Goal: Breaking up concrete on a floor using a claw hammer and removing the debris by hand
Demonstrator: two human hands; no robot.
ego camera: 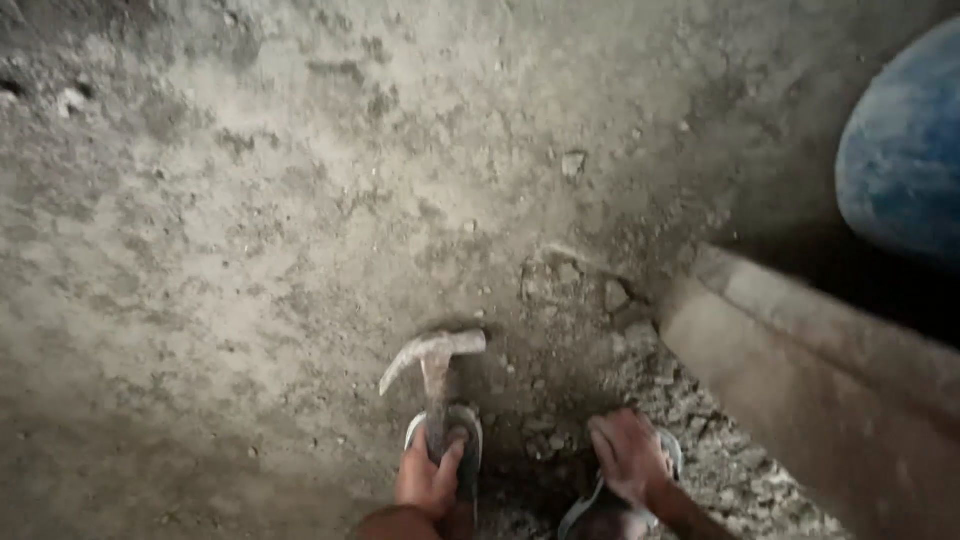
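Down near the lower edge, the left hand (428, 480) is closed around the handle of a hammer (434, 362), whose curved metal head is raised a little above the rough concrete floor (250, 230). The right hand (630, 455) lies flat with the fingers spread on the broken rubble (720, 470), holding nothing. Under both hands I can see sandals (465, 440) on the feet. In my judgement the danger is close: the feet are nearly bare and just beside the hammer head, so a blow that slips could hit the toes, and loose chips could fly up. A wooden plank (800, 370) leans at the right. Behind it stands a blue drum (905, 150); what is inside it cannot be seen.
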